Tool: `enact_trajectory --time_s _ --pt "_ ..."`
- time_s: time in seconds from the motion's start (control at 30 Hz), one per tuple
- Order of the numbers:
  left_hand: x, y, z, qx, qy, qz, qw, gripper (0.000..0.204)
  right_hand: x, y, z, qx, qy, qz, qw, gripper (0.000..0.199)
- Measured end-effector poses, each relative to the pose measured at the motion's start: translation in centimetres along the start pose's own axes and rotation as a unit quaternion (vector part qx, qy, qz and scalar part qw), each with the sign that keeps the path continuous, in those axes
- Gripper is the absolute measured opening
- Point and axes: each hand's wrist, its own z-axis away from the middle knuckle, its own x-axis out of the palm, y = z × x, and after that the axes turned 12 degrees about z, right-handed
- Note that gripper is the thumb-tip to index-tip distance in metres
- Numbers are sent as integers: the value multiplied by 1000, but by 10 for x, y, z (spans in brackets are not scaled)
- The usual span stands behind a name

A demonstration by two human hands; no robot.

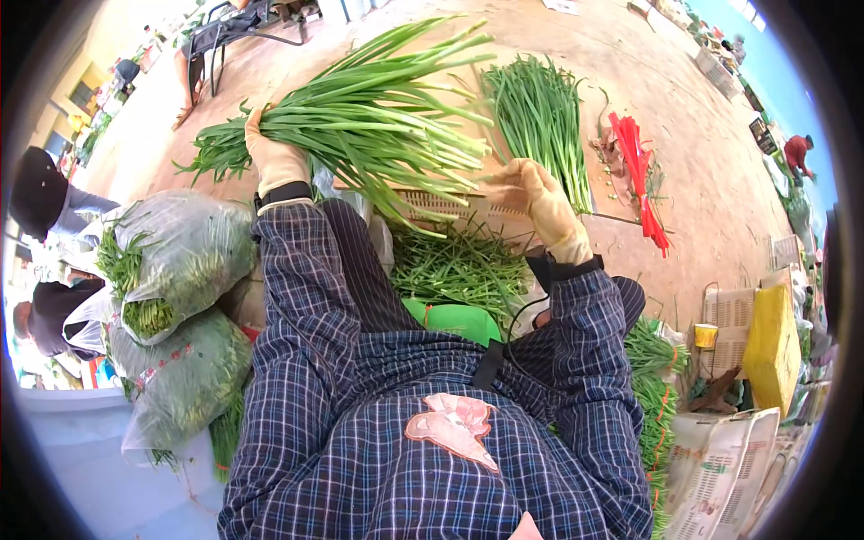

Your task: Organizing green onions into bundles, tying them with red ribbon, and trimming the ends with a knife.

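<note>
My left hand [273, 155], in a pale work glove, is closed round a large bunch of garlic chives [378, 121], held up with its leaf tips to the left and its pale stem ends fanned to the right. My gloved right hand [546, 209] is just right of those stem ends. Its fingers reach toward them, somewhat apart, with nothing plainly in them; the fingertips are slightly blurred. Between my knees, loose chives [459, 270] fill a crate [468, 207]. On the ground beyond my right hand lies another pile of chives [540, 112].
Red ties [637, 175] lie to the right of the pile. Bagged chives [184, 256] stack up at my left, above a pale blue tub [67, 441]. Tied bundles [657, 405] lie by my right side, near crates and a yellow block [774, 351]. A folding chair [225, 40] stands far left.
</note>
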Motion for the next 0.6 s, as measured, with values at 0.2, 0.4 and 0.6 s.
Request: enact_trajectory --time_s 0.2,0.4,0.6 --pt "1 -6 -5 2 24 18 1000 22 15 14 -13 -50 45 81 994 26" --pt "4 0 -3 35 65 31 997 22 21 10 -9 -31 240 63 968 17" --pt "11 -11 9 73 60 -17 995 23 32 -21 -14 -122 208 238 941 17"
